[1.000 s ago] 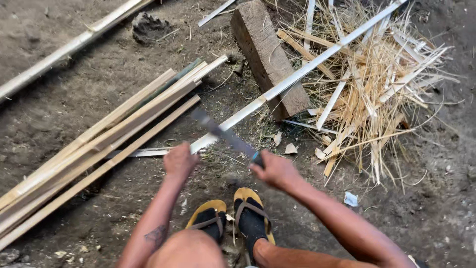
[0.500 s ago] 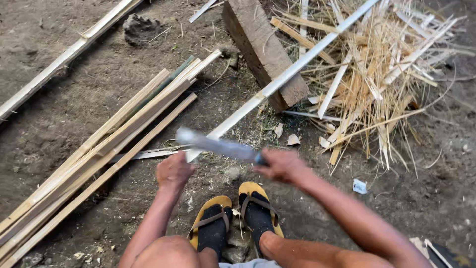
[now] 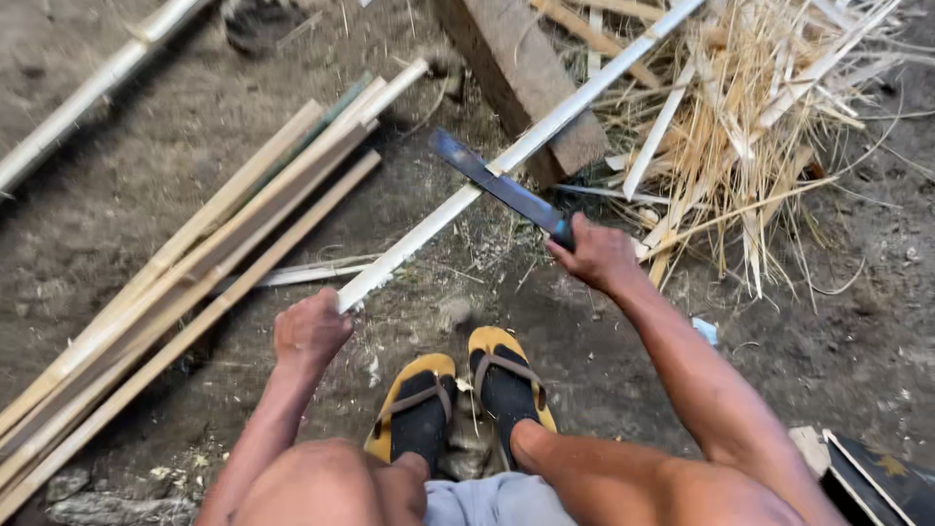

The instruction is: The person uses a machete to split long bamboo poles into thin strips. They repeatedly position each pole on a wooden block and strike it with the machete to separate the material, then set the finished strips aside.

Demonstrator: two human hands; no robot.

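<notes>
Over dirt, blade (image 3: 497, 183) crosses strip (image 3: 506, 161) beyond left hand (image 3: 310, 331).

The ground (image 3: 136, 209) is bare, dark packed dirt, scattered with small chips and straw-like bits. On the left a bundle of long split bamboo strips (image 3: 185, 263) lies slantwise, touching one another, with a pale round pole (image 3: 88, 93) apart from them toward the upper left corner. A thick wooden block (image 3: 516, 73) rests at the top centre, and beside it on the right spreads a loose heap of pale shavings and splinters (image 3: 750, 127). A small flat scrap, perhaps plastic (image 3: 706, 331), lies near the right.
</notes>
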